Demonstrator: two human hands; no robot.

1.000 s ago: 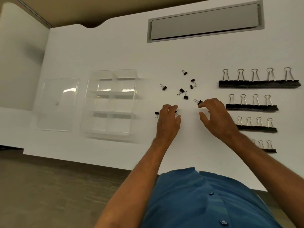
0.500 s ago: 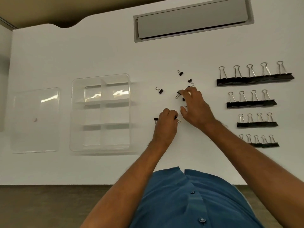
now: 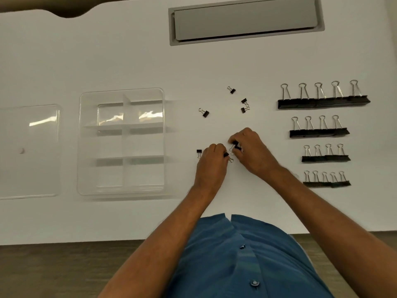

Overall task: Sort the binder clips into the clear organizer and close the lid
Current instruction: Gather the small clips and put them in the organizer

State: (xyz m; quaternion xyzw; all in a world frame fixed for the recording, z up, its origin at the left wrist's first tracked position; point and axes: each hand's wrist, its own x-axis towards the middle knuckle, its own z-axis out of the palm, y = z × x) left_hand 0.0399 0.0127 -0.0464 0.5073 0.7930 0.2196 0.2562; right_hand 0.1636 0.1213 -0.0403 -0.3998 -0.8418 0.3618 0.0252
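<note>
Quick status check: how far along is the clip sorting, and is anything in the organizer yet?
Early. The clear organizer shows no clips inside, and its lid lies off to its left. Left hand and right hand each grip small clips gathered from the loose pile. Left to do: four stray small clips, all four rows of larger clips, then the lid.

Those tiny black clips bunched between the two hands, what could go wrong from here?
The right hand and left hand each pinch small clips at once, so one might slip from the fingers and skitter across the white table.

Loose small clips lie scattered, one tucked beside the left hand, easy to overlook.

The clear organizer sits off to the left, so a full fist might spill clips into the wrong compartment.
</note>
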